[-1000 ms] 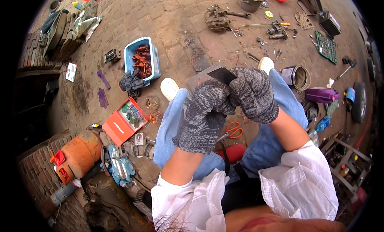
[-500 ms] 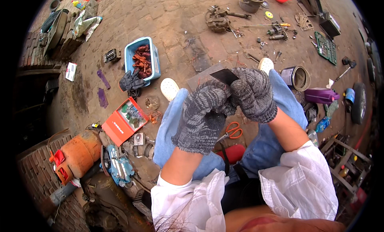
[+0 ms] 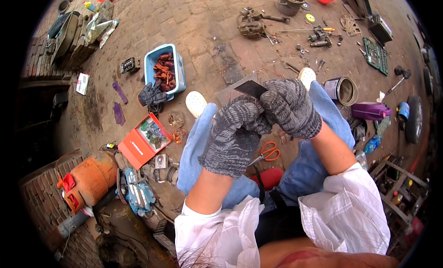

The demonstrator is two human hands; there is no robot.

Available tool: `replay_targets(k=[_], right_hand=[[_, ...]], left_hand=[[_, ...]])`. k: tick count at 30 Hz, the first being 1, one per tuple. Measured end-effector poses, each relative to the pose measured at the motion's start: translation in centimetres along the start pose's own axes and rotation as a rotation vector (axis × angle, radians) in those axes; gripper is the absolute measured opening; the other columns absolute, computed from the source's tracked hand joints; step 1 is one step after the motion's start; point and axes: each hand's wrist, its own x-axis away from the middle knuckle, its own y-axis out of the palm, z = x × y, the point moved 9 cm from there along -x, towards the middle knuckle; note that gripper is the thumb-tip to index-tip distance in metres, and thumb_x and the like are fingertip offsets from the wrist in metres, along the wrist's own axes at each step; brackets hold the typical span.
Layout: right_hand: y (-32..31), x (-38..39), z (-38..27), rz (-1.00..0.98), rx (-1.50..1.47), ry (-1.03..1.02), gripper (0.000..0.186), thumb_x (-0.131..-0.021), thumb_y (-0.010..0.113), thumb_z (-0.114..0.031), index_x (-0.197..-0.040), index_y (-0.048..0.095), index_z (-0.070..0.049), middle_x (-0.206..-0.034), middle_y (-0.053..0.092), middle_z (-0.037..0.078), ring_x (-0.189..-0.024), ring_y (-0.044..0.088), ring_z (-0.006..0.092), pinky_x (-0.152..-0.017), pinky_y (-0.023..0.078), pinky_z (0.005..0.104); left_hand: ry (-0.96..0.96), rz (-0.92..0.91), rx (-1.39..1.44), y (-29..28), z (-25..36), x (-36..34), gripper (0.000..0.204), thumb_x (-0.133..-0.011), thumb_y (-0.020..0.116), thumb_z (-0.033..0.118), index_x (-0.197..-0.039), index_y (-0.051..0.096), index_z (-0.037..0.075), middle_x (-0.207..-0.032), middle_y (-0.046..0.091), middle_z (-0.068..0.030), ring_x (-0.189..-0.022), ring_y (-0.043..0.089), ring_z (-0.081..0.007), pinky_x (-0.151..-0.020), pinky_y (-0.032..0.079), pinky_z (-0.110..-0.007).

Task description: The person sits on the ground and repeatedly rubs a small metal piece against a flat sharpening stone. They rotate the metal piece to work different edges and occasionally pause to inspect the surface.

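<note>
Both my hands wear grey-black knitted gloves and meet above my knees with the fingers curled. My left hand (image 3: pixel 233 132) is closed at the lower edge of a thin, dark, flat rectangular plate (image 3: pixel 250 89). My right hand (image 3: pixel 288 104) presses against the left one and pinches the plate's right end. The fingertips are hidden between the gloves, so anything smaller in them cannot be seen. Below the hands lies a pair of orange-handled scissors (image 3: pixel 271 152). A grey flat sheet (image 3: pixel 226 93) rests on the ground just beyond the left hand.
At the left stand a blue tub (image 3: pixel 180 78) of reddish copper windings, an orange-red box (image 3: pixel 138 148) of small parts and an orange gas cylinder (image 3: pixel 94 175). To the right are an open tin (image 3: pixel 345 90), a purple jug (image 3: pixel 370 111) and a green tool case (image 3: pixel 375 55).
The dark plate has shifted slightly left and tilted to show more of its face. My right hand has moved a little left with it; the left hand stays nearly in place.
</note>
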Motion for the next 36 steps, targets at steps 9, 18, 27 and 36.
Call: replay_targets(k=[9,18,27,36], right_hand=[[-0.4,0.2,0.4,0.006,-0.150,0.000,0.017,-0.081,0.047,-0.014,-0.082,0.057,-0.001,-0.068,0.055,0.011,-0.056,0.054,0.0235,-0.051,0.042,0.0303],[0.1,0.6,0.8,-0.066,-0.141,-0.085,0.017,-0.082,0.048,-0.015,-0.080,0.057,0.000,-0.063,0.055,0.010,-0.052,0.054,0.0213,-0.047,0.042,0.0290],[-0.6,0.0,0.8,-0.103,-0.158,0.069,0.020,-0.082,0.047,-0.020,-0.081,0.058,-0.004,-0.063,0.056,0.010,-0.055,0.055,0.0228,-0.051,0.043,0.0302],[-0.3,-0.1,0.6,-0.151,0.007,-0.002,0.017,-0.078,0.052,-0.020,-0.082,0.058,-0.005,-0.072,0.054,0.010,-0.060,0.053,0.0273,-0.052,0.042,0.0328]], left_hand=[[0.011,0.065,0.003,0.2,0.2,0.3,0.008,-0.068,0.058,0.007,-0.072,0.052,0.004,-0.065,0.050,-0.0065,-0.069,0.051,-0.0221,-0.074,0.042,-0.037],[-0.022,-0.069,-0.035,0.1,-0.3,0.0,0.022,-0.070,0.054,0.010,-0.089,0.053,-0.003,-0.083,0.056,-0.0119,-0.080,0.055,-0.0241,-0.077,0.044,-0.035],[0.060,0.012,-0.364,-0.6,0.5,0.1,0.020,-0.068,0.057,0.010,-0.086,0.056,0.001,-0.083,0.058,-0.0122,-0.079,0.054,-0.0266,-0.080,0.042,-0.045],[0.198,-0.041,-0.521,-1.2,1.2,0.0,0.017,-0.068,0.060,0.012,-0.082,0.056,0.004,-0.078,0.058,-0.0090,-0.067,0.053,-0.0190,-0.061,0.042,-0.032]])
